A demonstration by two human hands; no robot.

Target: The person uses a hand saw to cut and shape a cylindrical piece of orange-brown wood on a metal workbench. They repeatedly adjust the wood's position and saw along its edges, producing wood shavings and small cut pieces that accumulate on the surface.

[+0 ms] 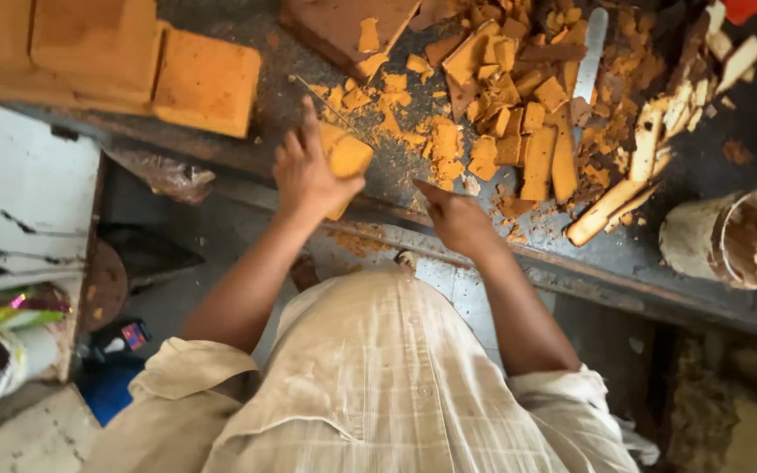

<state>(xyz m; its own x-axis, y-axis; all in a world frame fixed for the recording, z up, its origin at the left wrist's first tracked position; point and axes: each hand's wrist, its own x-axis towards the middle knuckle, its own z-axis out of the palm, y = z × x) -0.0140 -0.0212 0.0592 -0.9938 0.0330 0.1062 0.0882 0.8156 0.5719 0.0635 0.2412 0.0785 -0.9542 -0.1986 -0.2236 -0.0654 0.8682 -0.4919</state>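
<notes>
- One head view: left hand (307, 175) closed around an orange-brown chunk (348, 159) at the near edge of the dark bench (738, 131).
- Right hand (456, 219), loosely curled beside it, holds nothing visible.
- Cut pieces (519, 96) and a knife (590, 54) lie beyond; uncut slabs (208, 83) sit left.
- Judgement: keep fingers behind the chunk, firmly braced.

We see warm, soft daylight on the worktop (326, 61), dim shadow under its edge, slight motion blur on both hands, and wide-angle stretching at the corners.
</notes>
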